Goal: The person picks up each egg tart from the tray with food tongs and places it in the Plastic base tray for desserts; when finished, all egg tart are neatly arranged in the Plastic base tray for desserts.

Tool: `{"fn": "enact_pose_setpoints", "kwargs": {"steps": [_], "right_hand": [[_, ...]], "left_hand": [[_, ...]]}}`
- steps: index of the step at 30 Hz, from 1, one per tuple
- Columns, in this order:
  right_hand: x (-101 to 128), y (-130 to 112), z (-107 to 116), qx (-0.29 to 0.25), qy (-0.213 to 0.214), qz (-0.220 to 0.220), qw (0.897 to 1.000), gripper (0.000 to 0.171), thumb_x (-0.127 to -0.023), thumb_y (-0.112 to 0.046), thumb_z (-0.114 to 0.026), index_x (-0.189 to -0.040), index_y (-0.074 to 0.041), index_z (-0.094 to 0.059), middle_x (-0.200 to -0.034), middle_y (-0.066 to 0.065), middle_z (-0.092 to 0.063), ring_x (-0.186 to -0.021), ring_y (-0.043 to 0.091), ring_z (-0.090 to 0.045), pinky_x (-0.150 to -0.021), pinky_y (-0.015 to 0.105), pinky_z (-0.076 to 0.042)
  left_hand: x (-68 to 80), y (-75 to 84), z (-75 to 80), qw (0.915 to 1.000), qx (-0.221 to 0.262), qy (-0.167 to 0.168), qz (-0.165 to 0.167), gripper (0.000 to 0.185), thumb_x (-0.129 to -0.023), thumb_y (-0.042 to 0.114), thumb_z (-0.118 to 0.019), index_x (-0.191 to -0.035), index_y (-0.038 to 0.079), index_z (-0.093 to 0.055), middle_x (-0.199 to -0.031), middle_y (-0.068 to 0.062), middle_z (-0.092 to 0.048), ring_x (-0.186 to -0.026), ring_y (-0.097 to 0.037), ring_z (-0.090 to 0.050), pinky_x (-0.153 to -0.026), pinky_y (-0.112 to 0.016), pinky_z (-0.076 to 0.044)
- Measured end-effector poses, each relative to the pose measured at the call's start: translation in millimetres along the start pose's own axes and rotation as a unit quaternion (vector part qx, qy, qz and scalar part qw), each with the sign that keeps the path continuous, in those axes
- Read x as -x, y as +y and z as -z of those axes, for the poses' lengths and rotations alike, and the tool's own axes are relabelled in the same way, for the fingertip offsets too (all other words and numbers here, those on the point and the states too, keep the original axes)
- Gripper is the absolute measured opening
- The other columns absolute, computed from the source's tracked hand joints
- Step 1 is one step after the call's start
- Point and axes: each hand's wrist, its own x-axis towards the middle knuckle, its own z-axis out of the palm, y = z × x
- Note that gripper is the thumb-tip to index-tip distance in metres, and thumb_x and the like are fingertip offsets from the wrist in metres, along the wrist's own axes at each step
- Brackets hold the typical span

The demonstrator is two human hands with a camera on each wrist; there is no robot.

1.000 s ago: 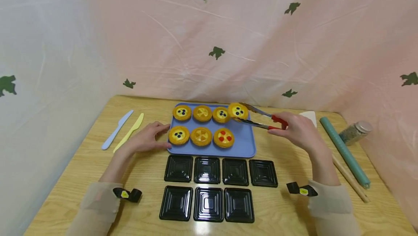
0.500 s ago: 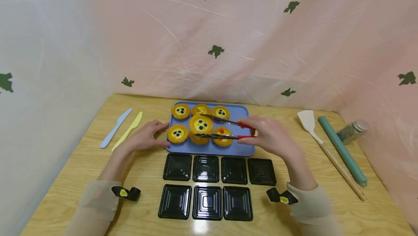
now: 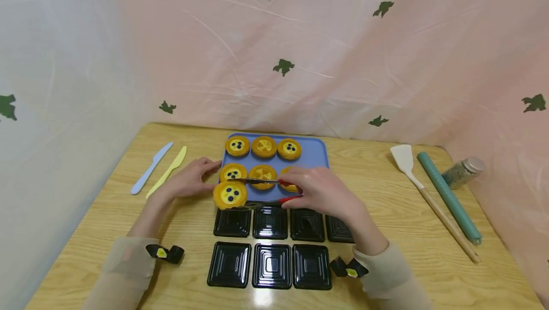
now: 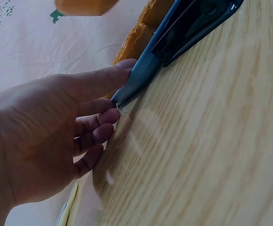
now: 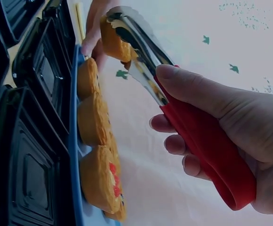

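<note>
In the head view, my right hand grips red-handled metal tongs. Between the tong tips is a tart with dark blue dots, raised over the front left of a blue tray. On the tray sit more tarts, some with blue dots and two with a wedge pattern. A tart with red pieces is partly hidden behind my right hand in the head view. My left hand touches the tray's left edge, thumb near its front corner, fingers spread.
Several black square plastic trays lie in two rows before the blue tray. Blue and yellow knives lie left. At right are a white spatula, a green rolling pin and a jar.
My right hand has carried the tart in the tongs from the blue tray's back right corner across to its front left. My left hand stays at the tray's edge.
</note>
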Motion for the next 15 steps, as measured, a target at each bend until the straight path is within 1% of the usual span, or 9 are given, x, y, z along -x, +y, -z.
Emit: {"fn": "enact_pose_setpoints", "kwargs": {"steps": [1,2,7,10,15], "right_hand": [[0.1,-0.5,-1.2,0.000,-0.003,0.001,1.000,0.053,-0.082,-0.048,-0.084,-0.122,-0.016,-0.074,-0.100,-0.005,-0.072,-0.065,0.004,-0.046,-0.058,0.019,-0.036],[0.1,-1.0,-2.4,-0.002,-0.006,0.002,1.000,0.052,-0.082,-0.048,-0.084,-0.121,-0.015,-0.074,-0.099,-0.005,-0.072,-0.064,0.004,-0.045,-0.058,0.019,-0.035],[0.2,-2.5,-5.0,-0.009,-0.026,-0.007,1.000,0.052,-0.082,-0.047,-0.084,-0.122,-0.016,-0.075,-0.100,-0.004,-0.073,-0.062,0.005,-0.044,-0.055,0.019,-0.032],[-0.3,-3.7,-5.6,-0.009,-0.038,-0.011,0.999,0.052,-0.082,-0.048,-0.084,-0.123,-0.017,-0.075,-0.093,-0.005,-0.070,-0.060,0.005,-0.041,-0.054,0.019,-0.029],[-0.4,-5.5,-7.4,-0.005,-0.052,-0.008,0.999,0.052,-0.082,-0.049,-0.084,-0.122,-0.016,-0.074,-0.090,-0.005,-0.070,-0.062,0.006,-0.041,-0.054,0.020,-0.028]], "left_hand": [[-0.2,-0.2,0.0,1.0000,0.001,0.000,0.000,0.078,-0.090,0.032,-0.077,-0.153,-0.002,-0.045,-0.127,-0.021,-0.059,-0.120,-0.037,-0.055,-0.107,-0.057,-0.045],[-0.2,-0.4,0.0,1.0000,0.001,-0.001,0.001,0.079,-0.090,0.033,-0.077,-0.153,-0.001,-0.044,-0.127,-0.021,-0.059,-0.120,-0.037,-0.054,-0.107,-0.057,-0.044],[-0.6,-2.0,-0.7,1.0000,0.002,0.005,-0.003,0.082,-0.089,0.039,-0.079,-0.153,-0.001,-0.046,-0.129,-0.021,-0.059,-0.122,-0.038,-0.055,-0.109,-0.058,-0.044],[-0.6,-2.3,-0.8,0.9999,0.005,0.009,-0.006,0.085,-0.088,0.043,-0.080,-0.152,-0.001,-0.047,-0.130,-0.021,-0.059,-0.124,-0.039,-0.055,-0.109,-0.059,-0.044],[-0.3,-0.3,-1.3,0.9999,0.009,0.006,0.002,0.088,-0.087,0.047,-0.080,-0.153,0.000,-0.046,-0.132,-0.020,-0.059,-0.125,-0.039,-0.054,-0.109,-0.058,-0.044]]}}
